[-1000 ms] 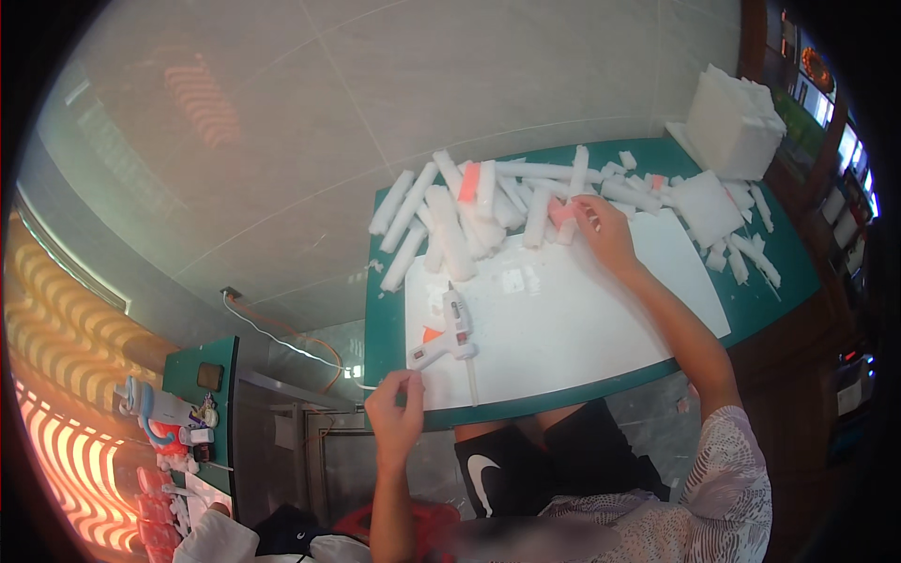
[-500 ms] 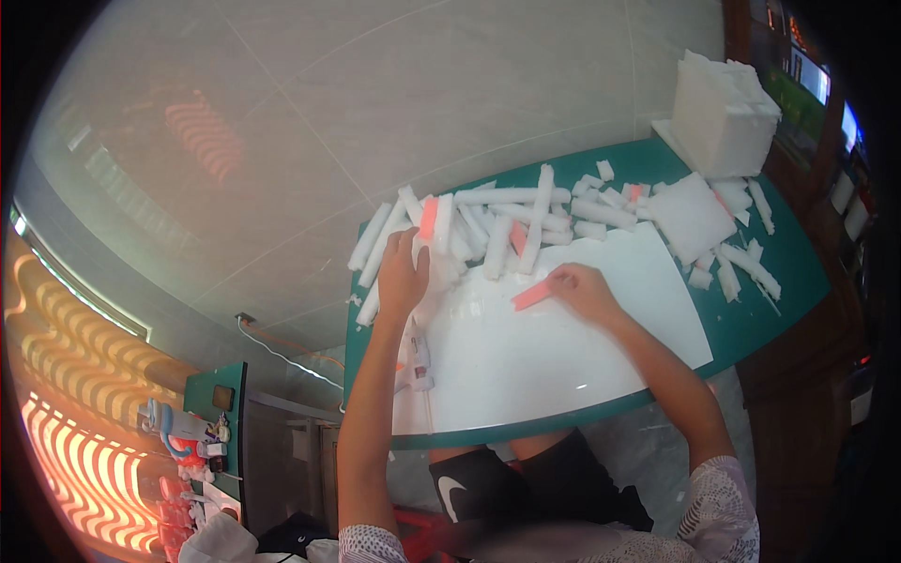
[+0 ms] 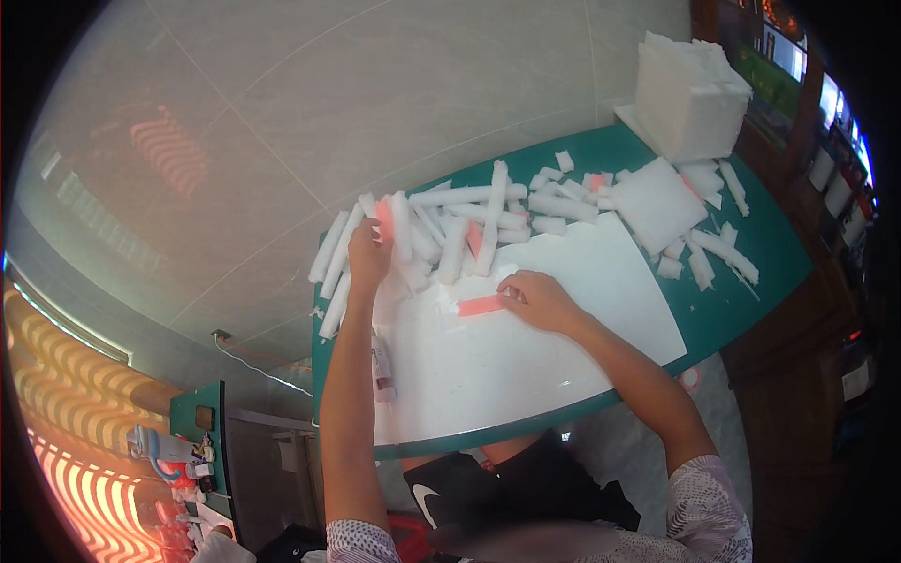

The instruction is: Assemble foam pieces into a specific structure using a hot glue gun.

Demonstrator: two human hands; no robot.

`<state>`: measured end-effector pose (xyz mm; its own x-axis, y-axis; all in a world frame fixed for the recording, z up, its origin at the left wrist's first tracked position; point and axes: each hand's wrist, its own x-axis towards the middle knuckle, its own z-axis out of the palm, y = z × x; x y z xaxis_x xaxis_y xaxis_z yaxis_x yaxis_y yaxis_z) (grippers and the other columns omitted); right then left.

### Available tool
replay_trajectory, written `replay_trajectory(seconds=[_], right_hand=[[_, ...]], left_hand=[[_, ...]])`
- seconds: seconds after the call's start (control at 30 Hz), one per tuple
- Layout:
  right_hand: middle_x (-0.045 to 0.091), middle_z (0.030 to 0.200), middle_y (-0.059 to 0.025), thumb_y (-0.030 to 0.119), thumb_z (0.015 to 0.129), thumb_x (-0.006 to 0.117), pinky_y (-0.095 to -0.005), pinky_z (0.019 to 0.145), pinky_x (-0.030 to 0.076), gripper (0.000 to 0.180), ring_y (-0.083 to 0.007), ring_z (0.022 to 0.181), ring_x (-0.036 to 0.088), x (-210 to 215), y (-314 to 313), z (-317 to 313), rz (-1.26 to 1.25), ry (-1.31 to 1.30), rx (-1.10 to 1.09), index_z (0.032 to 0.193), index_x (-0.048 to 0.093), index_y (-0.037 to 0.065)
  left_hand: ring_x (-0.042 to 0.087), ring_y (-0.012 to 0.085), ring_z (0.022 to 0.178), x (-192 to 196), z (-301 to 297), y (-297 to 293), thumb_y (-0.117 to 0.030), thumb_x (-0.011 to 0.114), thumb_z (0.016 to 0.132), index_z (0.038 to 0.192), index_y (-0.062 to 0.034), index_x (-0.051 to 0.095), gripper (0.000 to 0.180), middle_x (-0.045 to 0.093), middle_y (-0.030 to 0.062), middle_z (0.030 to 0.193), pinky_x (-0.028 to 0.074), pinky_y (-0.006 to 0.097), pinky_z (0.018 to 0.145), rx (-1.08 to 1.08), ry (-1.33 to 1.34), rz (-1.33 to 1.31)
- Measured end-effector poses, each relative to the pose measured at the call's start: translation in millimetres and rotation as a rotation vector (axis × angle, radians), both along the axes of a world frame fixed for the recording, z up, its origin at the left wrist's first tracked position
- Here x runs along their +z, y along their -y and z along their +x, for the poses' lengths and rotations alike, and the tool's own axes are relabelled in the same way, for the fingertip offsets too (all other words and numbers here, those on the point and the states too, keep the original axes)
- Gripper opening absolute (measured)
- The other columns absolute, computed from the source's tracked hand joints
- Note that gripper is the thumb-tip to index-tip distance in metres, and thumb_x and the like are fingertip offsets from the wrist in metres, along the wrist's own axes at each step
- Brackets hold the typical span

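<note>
My right hand (image 3: pixel 540 300) pinches one end of a flat pink foam strip (image 3: pixel 481 306), which points left just above a white board (image 3: pixel 507 375). Farther left, my left hand (image 3: pixel 370 255) reaches into a pile of white foam rolls (image 3: pixel 450 249). Its curled fingers close on the edge of another pink foam piece (image 3: pixel 384 218) wedged between the rolls. A third pink piece (image 3: pixel 474 239) shows within the pile. Beside my left forearm lies a white tool-like object (image 3: pixel 381 368), partly hidden by the arm.
A green table (image 3: pixel 770 253) carries the board. At its right lie a square white foam slab (image 3: pixel 659 206) and scattered foam offcuts (image 3: pixel 723 251). A large white foam block (image 3: pixel 693 98) stands at the far right corner. A side table (image 3: pixel 199 422) holds small items at left.
The head view has shifted, moving the scene leftward. My left fingers have curled onto the pink piece in the pile. The strip in my right hand has turned nearly level.
</note>
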<state>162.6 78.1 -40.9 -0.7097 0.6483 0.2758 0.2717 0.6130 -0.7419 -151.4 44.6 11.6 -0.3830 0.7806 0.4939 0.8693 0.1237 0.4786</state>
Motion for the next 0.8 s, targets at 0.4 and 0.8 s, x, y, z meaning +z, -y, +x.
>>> replay_trajectory(seconds=[0.4, 0.8], right_hand=[[0.058, 0.080, -0.0085, 0.019, 0.080, 0.061, -0.0338, 0.067, 0.046, 0.017, -0.0237, 0.072, 0.058, 2, 2, 3, 0.022, 0.051, 0.036, 0.091, 0.063, 0.006], [0.057, 0.083, -0.0080, 0.014, 0.081, 0.061, -0.0327, 0.070, 0.046, 0.009, -0.0237, 0.078, 0.059, 2, 6, 1, 0.067, 0.060, 0.067, 0.087, 0.065, 0.009]], left_hand=[[0.063, 0.0286, 0.079, -4, 5, 9, -0.017, 0.067, 0.074, 0.108, -0.0061, 0.056, 0.038, 0.065, 0.0141, 0.092, 0.050, 0.037, 0.070, 0.009, -0.075, -0.039], [0.064, 0.0229, 0.067, 28, 41, 69, -0.008, 0.059, 0.083, 0.097, -0.0006, 0.063, 0.017, 0.066, 0.0139, 0.085, 0.049, 0.029, 0.059, -0.052, 0.031, 0.257]])
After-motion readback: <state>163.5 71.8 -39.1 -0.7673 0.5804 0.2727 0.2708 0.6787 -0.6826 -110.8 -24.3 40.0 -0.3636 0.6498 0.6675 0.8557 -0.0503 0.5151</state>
